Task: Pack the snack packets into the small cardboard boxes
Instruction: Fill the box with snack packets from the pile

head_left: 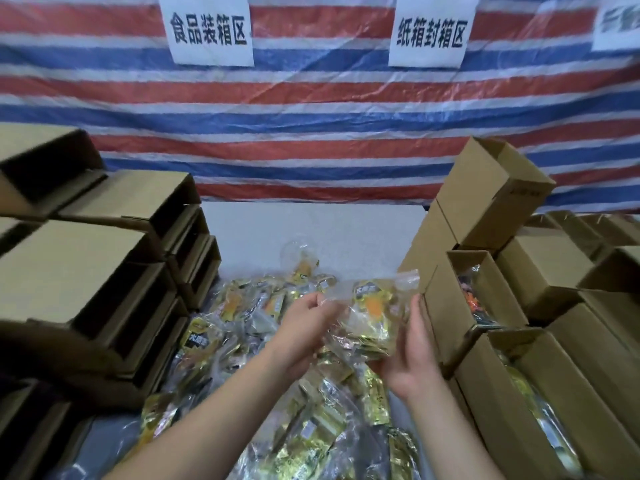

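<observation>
A stack of clear-and-gold snack packets [372, 317] is lifted above the table between both hands. My left hand [308, 323] pinches its upper left edge. My right hand [410, 355] grips the stack from the right and below. Many more loose snack packets [242, 341] lie heaped on the table beneath my arms. Just right of the stack stands an open small cardboard box [450, 306] with a packet showing inside. Another open box [540, 403], nearer to me, holds gold packets.
Empty open boxes [114, 271] are stacked on their sides at the left. More boxes [491, 192] pile up at the right and back right. A white table [311, 230] runs to a red, white and blue striped tarp [311, 133] with paper signs.
</observation>
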`<control>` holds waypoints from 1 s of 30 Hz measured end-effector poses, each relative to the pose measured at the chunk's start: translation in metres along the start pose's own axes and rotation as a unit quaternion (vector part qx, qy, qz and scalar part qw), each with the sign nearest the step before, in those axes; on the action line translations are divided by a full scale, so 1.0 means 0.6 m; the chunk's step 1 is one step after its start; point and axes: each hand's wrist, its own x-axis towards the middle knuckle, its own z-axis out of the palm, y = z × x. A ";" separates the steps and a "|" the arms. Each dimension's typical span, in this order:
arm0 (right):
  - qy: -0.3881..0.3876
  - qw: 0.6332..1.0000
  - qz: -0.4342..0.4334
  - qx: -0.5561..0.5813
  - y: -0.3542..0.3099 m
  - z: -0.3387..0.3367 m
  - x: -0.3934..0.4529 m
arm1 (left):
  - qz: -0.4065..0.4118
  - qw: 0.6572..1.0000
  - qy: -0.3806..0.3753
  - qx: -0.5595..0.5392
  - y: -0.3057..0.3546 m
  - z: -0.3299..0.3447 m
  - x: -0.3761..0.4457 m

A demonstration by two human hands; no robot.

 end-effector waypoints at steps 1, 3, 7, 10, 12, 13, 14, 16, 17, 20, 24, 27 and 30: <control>-0.015 1.000 0.001 0.016 0.008 0.013 -0.010 | 0.012 1.000 0.002 0.002 0.006 -0.005 -0.012; -0.036 0.999 0.007 0.025 0.020 0.042 -0.026 | 0.049 0.998 0.020 0.022 0.014 -0.016 -0.031; -0.007 0.996 0.000 -0.094 0.036 0.087 -0.047 | 0.155 0.981 0.088 0.080 0.036 -0.045 -0.067; 0.000 0.989 0.003 -0.148 0.046 0.109 -0.059 | 0.200 0.964 0.109 0.140 0.036 -0.067 -0.089; -0.017 0.991 0.025 -0.127 0.053 0.127 -0.067 | 0.219 0.959 0.086 0.158 0.030 -0.073 -0.105; -0.028 0.992 0.030 -0.115 0.057 0.133 -0.070 | 0.225 0.958 0.068 0.167 0.026 -0.075 -0.112; -0.035 0.993 0.029 -0.109 0.062 0.138 -0.072 | 0.234 0.953 0.055 0.182 0.024 -0.078 -0.118; -0.041 0.994 0.027 -0.097 0.072 0.142 -0.073 | 0.259 0.942 0.043 0.211 0.020 -0.088 -0.126; -0.046 0.994 0.026 -0.091 0.075 0.142 -0.073 | 0.264 0.940 0.035 0.213 0.017 -0.093 -0.130; -0.077 0.993 0.014 -0.092 0.079 0.145 -0.082 | 0.257 0.946 -0.003 0.198 0.009 -0.107 -0.142; -0.116 0.985 -0.012 -0.128 0.085 0.148 -0.090 | 0.234 0.954 -0.053 0.177 0.008 -0.117 -0.156; -0.117 0.980 -0.025 -0.159 0.088 0.151 -0.094 | 0.244 0.957 -0.063 0.142 0.005 -0.121 -0.170; -0.130 0.981 -0.050 -0.136 0.087 0.143 -0.099 | 0.225 0.972 -0.037 0.054 -0.013 -0.149 -0.188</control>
